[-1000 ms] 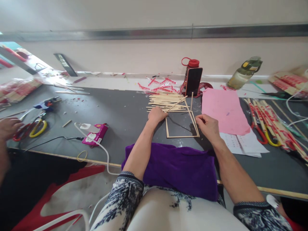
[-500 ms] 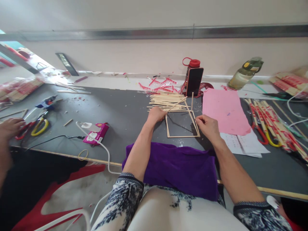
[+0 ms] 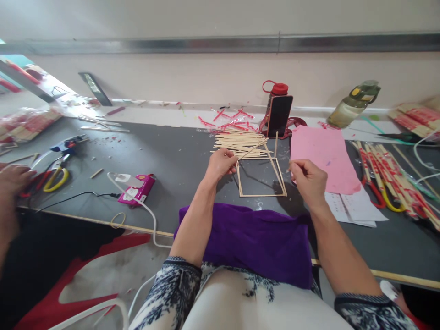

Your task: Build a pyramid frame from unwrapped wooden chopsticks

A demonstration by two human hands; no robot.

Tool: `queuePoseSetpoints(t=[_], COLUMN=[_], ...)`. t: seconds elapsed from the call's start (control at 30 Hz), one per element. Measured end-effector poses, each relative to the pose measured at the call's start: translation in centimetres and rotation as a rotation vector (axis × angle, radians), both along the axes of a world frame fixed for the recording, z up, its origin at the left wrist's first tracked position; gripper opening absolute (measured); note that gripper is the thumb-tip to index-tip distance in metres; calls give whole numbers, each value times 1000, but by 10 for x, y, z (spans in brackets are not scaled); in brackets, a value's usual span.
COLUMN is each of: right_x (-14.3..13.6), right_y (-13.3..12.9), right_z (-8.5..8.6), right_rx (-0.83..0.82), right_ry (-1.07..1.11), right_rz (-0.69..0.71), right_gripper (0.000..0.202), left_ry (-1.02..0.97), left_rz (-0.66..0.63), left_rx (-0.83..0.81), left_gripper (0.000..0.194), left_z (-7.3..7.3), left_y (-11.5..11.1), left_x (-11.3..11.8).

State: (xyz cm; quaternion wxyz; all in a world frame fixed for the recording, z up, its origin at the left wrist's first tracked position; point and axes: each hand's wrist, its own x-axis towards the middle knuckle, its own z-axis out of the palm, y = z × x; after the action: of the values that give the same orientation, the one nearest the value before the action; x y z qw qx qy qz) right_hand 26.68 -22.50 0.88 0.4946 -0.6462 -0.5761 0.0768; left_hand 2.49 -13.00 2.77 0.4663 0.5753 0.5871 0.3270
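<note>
A square frame of thin wooden sticks (image 3: 263, 195) lies on the grey table, with one stick upright at its back right corner and two slanting sticks meeting above its back part. My left hand (image 3: 221, 165) is closed in a pinch at the back left corner of this frame. To the right of the frame, apart from it, my right hand (image 3: 309, 178) is pinched shut. Whatever is between its fingertips is too small to name. Behind the frame lies a pile of loose wooden sticks (image 3: 237, 141).
A phone (image 3: 279, 117) leans on a red-capped bottle (image 3: 280, 88). Pink paper (image 3: 319, 158), scissors (image 3: 392, 201) and wrapped sticks lie right. A purple cloth (image 3: 254, 247) covers the front edge. At left are a co-worker's hand (image 3: 15, 178), a glue gun (image 3: 68, 145) and a pink pack (image 3: 146, 188).
My right hand has moved away from the frame's right side, toward the pink paper. The left hand has lifted slightly and its fingers have shifted at the corner. The frame stays in place.
</note>
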Motion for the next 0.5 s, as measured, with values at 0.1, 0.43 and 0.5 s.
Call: queuePoseSetpoints(t=[0.1, 0.43, 0.5], right_x=[-19, -67, -69], right_y=[-19, -28, -26], right_z=[19, -12, -17], right_rx=[102, -207, -233], right_ry=[-142, -717, -741], right_rz=[139, 476, 487], right_gripper=[17, 22, 24], left_ry=[-64, -155, -155], left_rz=[-32, -130, -180], left_rx=[55, 225, 245], left_gripper=[14, 13, 11], left_z=[8, 17, 15], left_y=[-11, -44, -50], left_x=[-1, 0, -2])
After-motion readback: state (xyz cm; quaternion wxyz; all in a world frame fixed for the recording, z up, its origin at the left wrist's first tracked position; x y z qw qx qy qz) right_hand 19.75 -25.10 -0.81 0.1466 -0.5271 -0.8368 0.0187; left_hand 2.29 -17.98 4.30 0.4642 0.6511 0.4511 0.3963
